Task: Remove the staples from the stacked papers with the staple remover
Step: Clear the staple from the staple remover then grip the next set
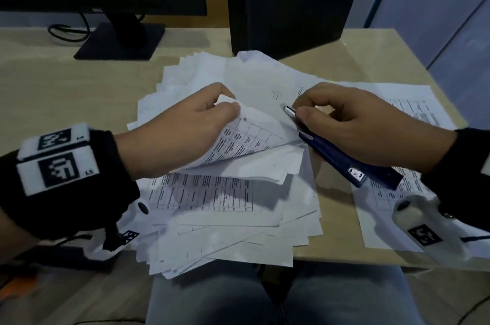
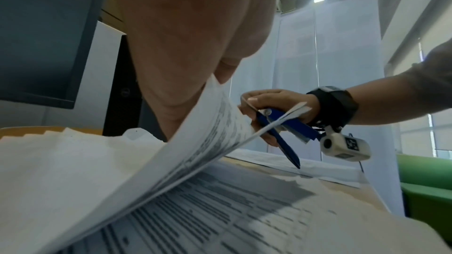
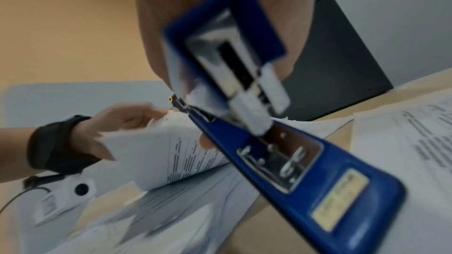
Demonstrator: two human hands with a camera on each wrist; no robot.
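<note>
A loose pile of printed papers (image 1: pixel 233 208) lies spread on the desk. My left hand (image 1: pixel 212 109) pinches the corner of a stapled set (image 1: pixel 246 139) and curls it up off the pile; the left wrist view shows that set (image 2: pixel 195 142) bent upward. My right hand (image 1: pixel 313 109) grips a blue stapler with a metal remover tip (image 1: pixel 331 155), its tip (image 1: pixel 287 109) lying on the sheet just right of the lifted corner. In the right wrist view the blue stapler (image 3: pixel 293 161) fills the middle, blurred, with my left hand (image 3: pixel 127 121) holding the papers beyond it.
A black monitor on its stand (image 1: pixel 119 40) sits at the back left and a black computer tower (image 1: pixel 291 6) at the back centre. More printed sheets (image 1: pixel 392 213) lie at the right near the desk's (image 1: pixel 53 86) front edge. My knees are below.
</note>
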